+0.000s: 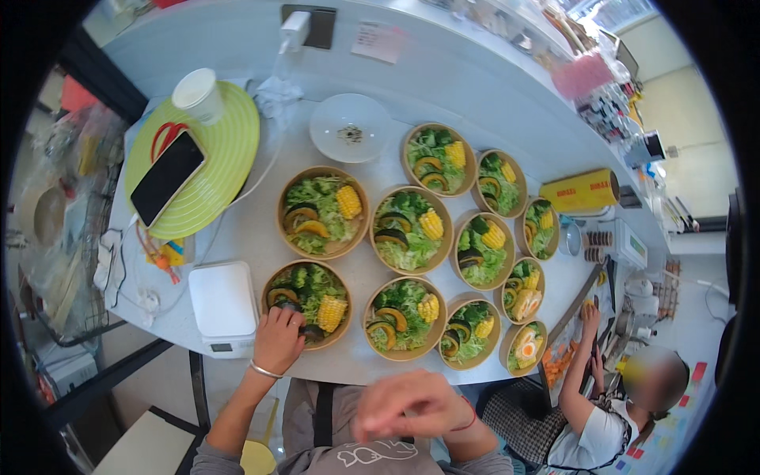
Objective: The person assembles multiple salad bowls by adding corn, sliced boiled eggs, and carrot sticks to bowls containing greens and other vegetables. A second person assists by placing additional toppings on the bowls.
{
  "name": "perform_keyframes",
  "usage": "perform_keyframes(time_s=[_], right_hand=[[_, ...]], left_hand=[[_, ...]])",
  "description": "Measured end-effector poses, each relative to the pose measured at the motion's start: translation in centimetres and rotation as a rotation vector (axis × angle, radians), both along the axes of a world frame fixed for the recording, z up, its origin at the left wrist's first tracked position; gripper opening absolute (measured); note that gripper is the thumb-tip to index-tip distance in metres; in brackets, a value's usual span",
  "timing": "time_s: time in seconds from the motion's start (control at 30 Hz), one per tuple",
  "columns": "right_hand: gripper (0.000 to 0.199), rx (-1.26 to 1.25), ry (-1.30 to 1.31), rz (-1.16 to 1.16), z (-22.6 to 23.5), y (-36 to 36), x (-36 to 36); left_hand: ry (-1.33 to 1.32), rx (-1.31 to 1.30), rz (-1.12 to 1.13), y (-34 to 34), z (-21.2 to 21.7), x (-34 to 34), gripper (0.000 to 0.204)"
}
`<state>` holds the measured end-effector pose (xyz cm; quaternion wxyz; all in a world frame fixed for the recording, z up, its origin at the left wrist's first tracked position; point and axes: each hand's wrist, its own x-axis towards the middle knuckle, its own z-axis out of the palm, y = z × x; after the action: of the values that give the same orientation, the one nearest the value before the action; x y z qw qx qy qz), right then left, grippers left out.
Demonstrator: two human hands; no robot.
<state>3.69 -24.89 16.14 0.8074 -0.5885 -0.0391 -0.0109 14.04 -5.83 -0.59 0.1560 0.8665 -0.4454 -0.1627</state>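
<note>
along the near edge of the white tabletop point(237, 229) your left hand point(279, 339) rests at the rim of the nearest salad bowl point(309, 302), fingers curled together onto a dark slice at the bowl's near side; you cannot tell whether they actually pinch it. that bowl sits right at the tabletop's front edge, just beside a white kitchen scale point(223, 307) on its left, so there is little free room on that side. your right hand point(408, 405) hangs blurred below the edge, off the tabletop, fingers loosely spread and holding nothing, just in front of the next bowl point(404, 317).

the other bowls crowd together in rows running to the right, nearly rim to rim, each with green leaves, a piece of yellow corn and dark squash slices; two at the far right also carry halved egg. open room lies behind them near a white plate point(349, 127).

to the left, a round lime-green mat point(218, 170) carries a black phone point(166, 177) and a white paper cup point(199, 94). a yellow cylindrical package point(584, 191) with red print lies on its side at the right. a pale paper note point(378, 39) is stuck on the wall behind. another person point(617, 408) works at lower right.
</note>
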Motion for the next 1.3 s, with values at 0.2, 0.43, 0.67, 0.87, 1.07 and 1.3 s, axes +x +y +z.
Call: perform_keyframes(time_s=[0.2, 0.43, 0.67, 0.87, 1.07, 1.3], right_hand=[[0.054, -1.030, 0.281, -0.134, -2.8, 0.0, -1.3], [0.070, -1.164, 0.341, -0.220, -7.7, 1.3, -5.1], [0.064, -1.157, 0.394, -0.210, -8.6, 2.3, -8.8], [0.057, -1.174, 0.366, -0.198, -9.3, 2.8, -9.4], [0.049, -1.180, 0.334, -0.282, -10.8, 3.4, -9.6], [0.039, -1.143, 0.473, -0.416, -10.1, 1.5, -12.6]], left_hand=[[0.096, 0.005, -0.067, -0.5, 0.6, -0.5, 0.026], [0.193, -0.023, -0.027, -0.2, 0.5, -0.5, 0.033], [0.133, -0.034, 0.010, -1.3, 2.6, -0.5, 0.030], [0.294, -0.191, 0.089, 0.1, 3.2, 0.5, 0.027], [0.422, -0.139, 0.192, 1.4, 4.0, 2.2, 0.026], [0.414, -0.194, 0.144, -2.1, 6.2, 2.8, 0.023]])
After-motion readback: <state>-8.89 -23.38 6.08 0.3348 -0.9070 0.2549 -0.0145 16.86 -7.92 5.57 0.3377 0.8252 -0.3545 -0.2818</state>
